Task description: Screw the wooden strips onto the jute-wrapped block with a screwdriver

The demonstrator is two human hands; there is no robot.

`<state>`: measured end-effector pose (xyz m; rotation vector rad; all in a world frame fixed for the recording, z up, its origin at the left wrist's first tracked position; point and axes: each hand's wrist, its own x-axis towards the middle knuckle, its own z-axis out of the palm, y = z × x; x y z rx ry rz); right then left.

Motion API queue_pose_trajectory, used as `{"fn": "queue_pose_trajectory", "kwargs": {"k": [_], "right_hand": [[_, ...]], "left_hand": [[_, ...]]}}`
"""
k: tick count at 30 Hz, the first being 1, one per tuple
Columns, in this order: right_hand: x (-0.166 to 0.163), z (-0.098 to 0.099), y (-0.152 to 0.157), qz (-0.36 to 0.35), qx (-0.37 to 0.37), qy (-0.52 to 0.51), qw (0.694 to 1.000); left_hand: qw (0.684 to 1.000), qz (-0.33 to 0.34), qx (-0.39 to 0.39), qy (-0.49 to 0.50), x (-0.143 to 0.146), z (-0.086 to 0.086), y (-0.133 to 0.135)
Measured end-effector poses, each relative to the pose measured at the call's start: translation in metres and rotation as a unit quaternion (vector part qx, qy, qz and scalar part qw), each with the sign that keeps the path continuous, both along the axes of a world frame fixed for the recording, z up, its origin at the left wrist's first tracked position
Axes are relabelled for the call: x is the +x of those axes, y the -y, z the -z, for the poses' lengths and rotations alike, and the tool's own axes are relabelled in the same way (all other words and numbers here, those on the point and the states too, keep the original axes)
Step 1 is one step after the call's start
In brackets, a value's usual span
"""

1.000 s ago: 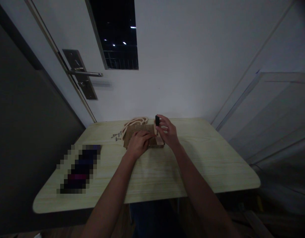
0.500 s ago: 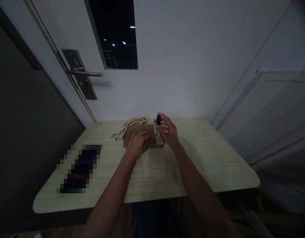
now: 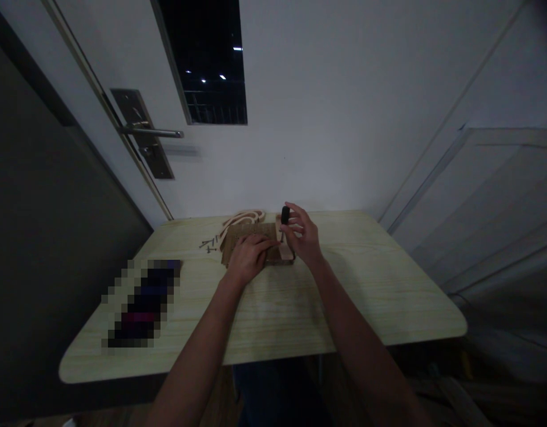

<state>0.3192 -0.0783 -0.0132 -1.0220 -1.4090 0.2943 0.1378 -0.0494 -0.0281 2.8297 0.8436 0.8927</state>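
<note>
My right hand is closed around a screwdriver with a short black handle, held upright. Its thin shaft points down at a pale wooden strip on the right end of a brown cardboard piece. My left hand lies flat over the cardboard, fingers stretched out, with the index fingertip close to the screwdriver's tip. Whether that tip sits in a screw is too small to tell. Behind the cardboard rest curved pale wooden pieces. Several loose screws are scattered to its left.
The light wood-grain table stands against a white door with a metal handle and a dark window pane. A dark pixelated object lies at the table's left side.
Almost nothing differs. My right hand and the screwdriver's handle have shifted very slightly, while my left hand stays on the cardboard.
</note>
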Motion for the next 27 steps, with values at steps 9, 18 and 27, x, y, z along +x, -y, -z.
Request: {"fn": "queue_pose_trajectory", "kwargs": {"k": [9, 18, 27], "right_hand": [[-0.0023, -0.0029, 0.0048, -0.055, -0.005, -0.006, 0.998], [-0.0002, -0.0009, -0.0002, -0.008, 0.003, -0.002, 1.000], [-0.0024, -0.0022, 0.0032, -0.037, 0.004, -0.026, 0.999]], "left_hand": [[1.000, -0.007, -0.003, -0.005, 0.0003, -0.0001, 0.0000], [1.000, -0.007, 0.004, -0.006, 0.0005, 0.0005, -0.0003], [1.000, -0.002, 0.000, -0.001, 0.0009, 0.0007, -0.0008]]}}
